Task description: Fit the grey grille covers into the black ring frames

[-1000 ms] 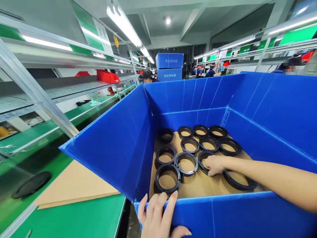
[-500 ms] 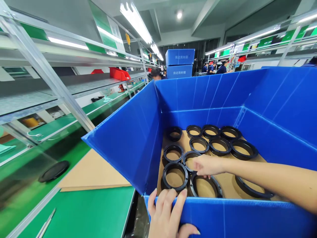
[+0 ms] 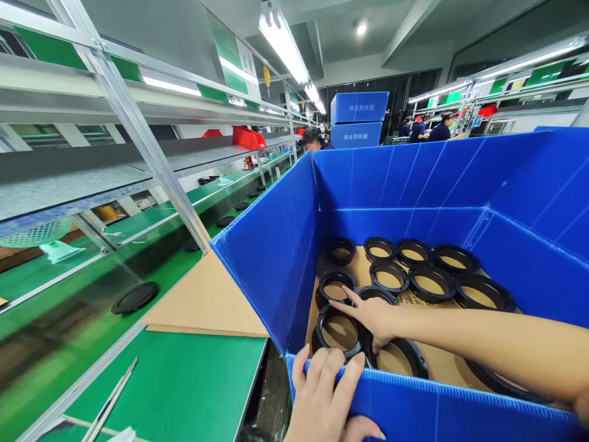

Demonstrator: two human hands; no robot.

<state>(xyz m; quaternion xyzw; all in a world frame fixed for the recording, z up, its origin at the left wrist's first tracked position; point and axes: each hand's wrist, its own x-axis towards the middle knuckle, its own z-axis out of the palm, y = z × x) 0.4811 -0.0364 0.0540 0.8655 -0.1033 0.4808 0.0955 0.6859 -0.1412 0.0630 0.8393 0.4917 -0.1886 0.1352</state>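
Wrapped over the top edge of the blue corrugated plastic box (image 3: pixel 437 399), my left hand (image 3: pixel 326 390) grips its near wall. Inside the box my right hand (image 3: pixel 375 313) hangs above several black rings, its fingers spread apart. Its thumb reaches down by the near ring (image 3: pixel 409 353), and its fingertips are over the front-left ring (image 3: pixel 326 325); whether they touch is unclear. Partly behind the hand is another ring (image 3: pixel 384 291). More black rings, such as one at the back (image 3: pixel 380 247), lie on the cardboard sheet (image 3: pixel 363 263) lining the bottom.
Left of the box, cardboard sheets (image 3: pixel 207 301) lie on a green workbench (image 3: pixel 197 380) beside a pair of tweezers (image 3: pixel 113 399). A conveyor (image 3: pixel 78 331) carries black round parts (image 3: pixel 135 298). Metal posts (image 3: pixel 138 135) and shelves rise above it. Stacked blue boxes (image 3: pixel 359 120) and co-workers (image 3: pixel 442 129) are farther back.
My right hand has moved left and nearer over the front rings, its fingers spreading from a closed shape. My left hand keeps its hold on the box edge. The view has turned slightly left.
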